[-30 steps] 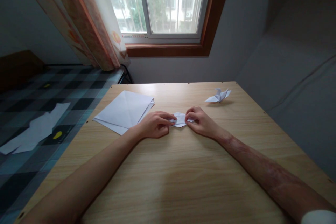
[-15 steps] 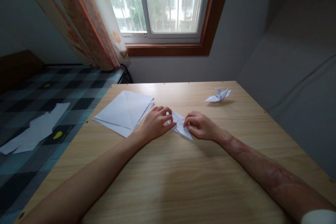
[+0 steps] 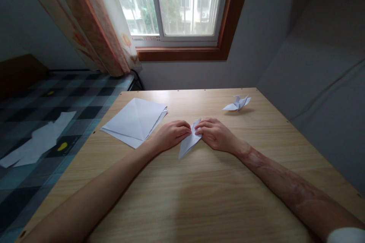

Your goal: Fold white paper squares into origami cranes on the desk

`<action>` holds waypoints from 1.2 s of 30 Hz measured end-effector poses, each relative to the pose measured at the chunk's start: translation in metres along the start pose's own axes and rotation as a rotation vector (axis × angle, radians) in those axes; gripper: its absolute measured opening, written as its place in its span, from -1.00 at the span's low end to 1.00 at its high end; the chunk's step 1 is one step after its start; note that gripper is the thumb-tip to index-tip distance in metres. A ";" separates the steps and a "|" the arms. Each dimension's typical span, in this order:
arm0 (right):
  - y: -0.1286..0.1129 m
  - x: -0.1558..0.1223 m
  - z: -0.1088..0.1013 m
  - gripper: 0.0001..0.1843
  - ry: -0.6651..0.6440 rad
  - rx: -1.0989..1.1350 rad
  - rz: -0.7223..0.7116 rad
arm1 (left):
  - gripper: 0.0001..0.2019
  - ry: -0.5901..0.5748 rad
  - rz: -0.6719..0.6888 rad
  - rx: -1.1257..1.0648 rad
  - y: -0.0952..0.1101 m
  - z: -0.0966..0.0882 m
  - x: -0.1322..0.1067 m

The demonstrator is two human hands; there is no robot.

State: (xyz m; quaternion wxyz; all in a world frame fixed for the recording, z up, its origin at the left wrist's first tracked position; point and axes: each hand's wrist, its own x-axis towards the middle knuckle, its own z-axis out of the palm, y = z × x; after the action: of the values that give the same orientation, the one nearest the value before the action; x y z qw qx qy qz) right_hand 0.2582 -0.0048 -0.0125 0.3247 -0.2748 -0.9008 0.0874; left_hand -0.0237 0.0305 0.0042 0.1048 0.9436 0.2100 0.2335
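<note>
A small folded white paper piece lies between my hands near the middle of the wooden table, its long point aimed toward me and to the left. My left hand pinches its left upper edge with closed fingertips. From the other side, my right hand pinches the top of the same piece. Both forearms rest over the table.
A stack of white paper sheets lies left of my hands. A finished folded paper bird sits at the far right of the table. A bed with a checked cover and paper scraps stands to the left. A window is ahead.
The paper piece has been turned between my hands: it lay level, then pointed toward the right, and now its long point swings down to the left. Both hands stayed close together.
</note>
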 end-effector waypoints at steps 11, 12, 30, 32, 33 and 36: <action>-0.002 -0.001 -0.002 -0.91 -0.045 -0.054 -0.097 | -0.77 -0.072 0.179 0.079 -0.005 -0.014 -0.001; -0.003 -0.001 -0.002 -0.90 -0.032 -0.059 -0.098 | -0.77 -0.081 0.188 0.095 -0.005 -0.015 0.000; -0.012 0.002 0.001 -0.89 -0.045 0.012 -0.051 | -0.85 -0.059 0.119 -0.009 0.004 -0.009 -0.002; -0.013 0.002 0.002 -0.89 -0.033 0.050 -0.016 | -0.86 -0.084 0.064 -0.083 0.004 -0.010 -0.001; -0.013 0.003 0.002 -0.89 -0.027 0.068 0.003 | -0.86 -0.093 0.036 -0.115 0.004 -0.010 -0.001; -0.012 0.003 0.003 -0.87 -0.002 0.084 0.053 | -0.88 -0.112 -0.014 -0.169 0.003 -0.011 0.000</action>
State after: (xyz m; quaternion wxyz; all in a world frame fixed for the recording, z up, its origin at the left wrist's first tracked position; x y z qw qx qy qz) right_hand 0.2487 -0.0131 -0.0091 0.3325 -0.2848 -0.8890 0.1339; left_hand -0.0280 0.0290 0.0142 0.1970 0.9415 0.1897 0.1967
